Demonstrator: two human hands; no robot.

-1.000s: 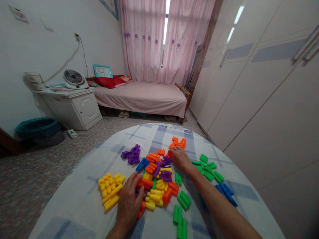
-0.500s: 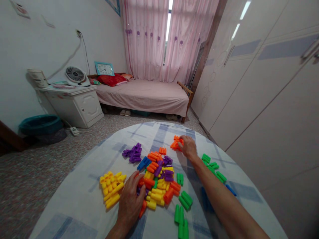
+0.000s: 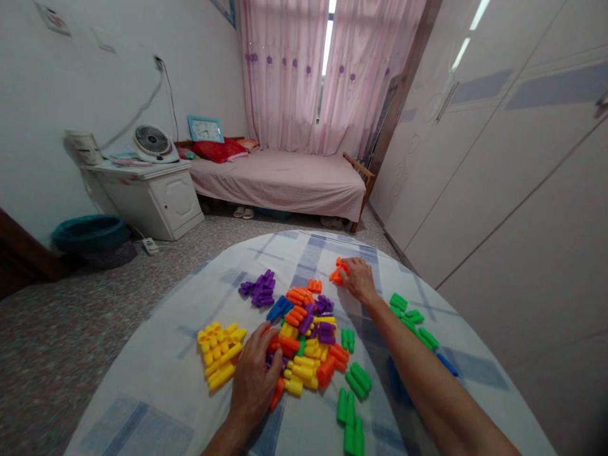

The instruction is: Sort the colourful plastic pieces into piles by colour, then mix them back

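Mixed plastic building blocks, in yellow, orange, purple and other colours, lie in a heap on the round table. At the heap's left edge rests my left hand, thumb and fingers apart beside orange and purple pieces. My right hand reaches to the far side, its fingers bent around an orange block at a small orange group; the fingertips are partly hidden. Yellow blocks sit left of my left hand, and a purple group lies beyond it. Green blocks lie right of my right forearm.
A checked cloth covers the table. More green blocks lie near the front, and blue blocks show partly under my right forearm. Beyond are a bed, a white cabinet with a fan, and a wardrobe.
The view has shifted slightly, so everything sits a little further right. Both hands stay at the same places among the blocks, with the right fingers slightly more over the orange group.
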